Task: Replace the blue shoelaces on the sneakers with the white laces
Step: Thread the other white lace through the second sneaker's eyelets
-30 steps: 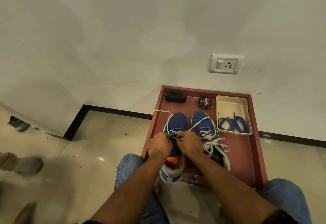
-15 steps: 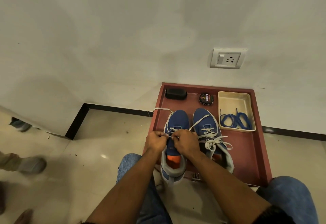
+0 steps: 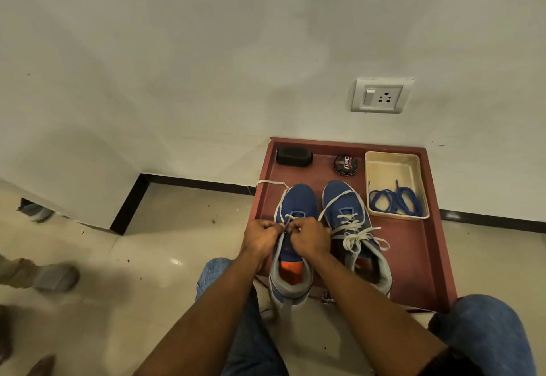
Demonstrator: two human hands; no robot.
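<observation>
Red-brown tray (image 3: pixel 425 263) on the floor against the wall, lower centre-right of frame. Two blue sneakers side by side in it, toes toward the wall.

Left sneaker (image 3: pixel 295 213): both hands over its eyelet area, knuckles nearly touching. Left hand (image 3: pixel 261 238) curled closed, fingertips pinching the white lace (image 3: pixel 280 198); one strand loops from there around the toe and trails over the tray's left rim. Right hand (image 3: pixel 310 239) also curled closed, pinching the lace at the same eyelets; another strand runs from under it across the toe of the right sneaker (image 3: pixel 351 219). Lacing reaches only the front eyelets; tongue and orange insole exposed.

Right sneaker: fully laced in white, bow tied mid-shoe.

Cream dish (image 3: pixel 387 168) at the tray's upper right corner, holding the blue laces (image 3: pixel 394 201) in a loose coil. Round polish tin (image 3: pixel 345 164) just left of the dish. Black block (image 3: pixel 294 156) at the tray's upper left corner.

Wall socket (image 3: pixel 379 96) above the tray.
</observation>
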